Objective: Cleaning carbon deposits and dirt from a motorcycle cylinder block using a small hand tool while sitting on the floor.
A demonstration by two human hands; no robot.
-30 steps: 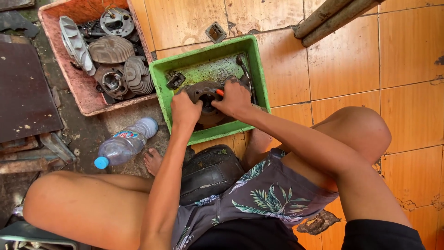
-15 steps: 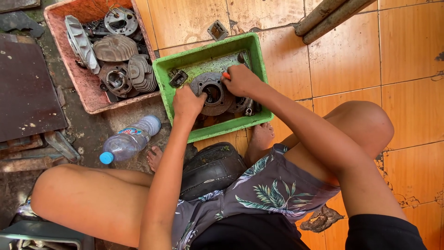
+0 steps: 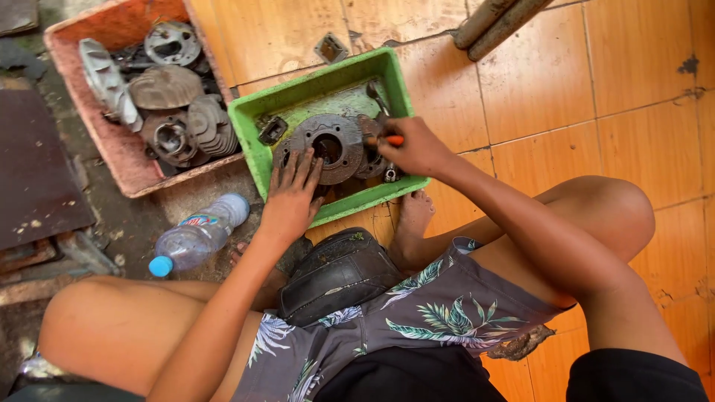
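A round grey metal engine part [image 3: 328,145] with a centre hole lies in a green plastic tray [image 3: 328,80] on the floor. My left hand [image 3: 292,195] rests open, fingers spread, on the near edge of that part. My right hand [image 3: 414,146] sits at the part's right side, closed around a small tool with an orange handle [image 3: 393,140]. A dark wrench [image 3: 377,97] and a small square piece [image 3: 272,129] also lie in the tray.
A pink tray [image 3: 112,152] of finned metal engine parts stands at the left. A clear plastic bottle with a blue cap [image 3: 192,238] lies by my foot. A black pouch [image 3: 339,272] sits at my lap. Two pipes [image 3: 495,21] cross the orange tiles above.
My left hand let go of the engine part and now lies flat and open on it. My right hand with the orange tool slid from the part's top to its right side.
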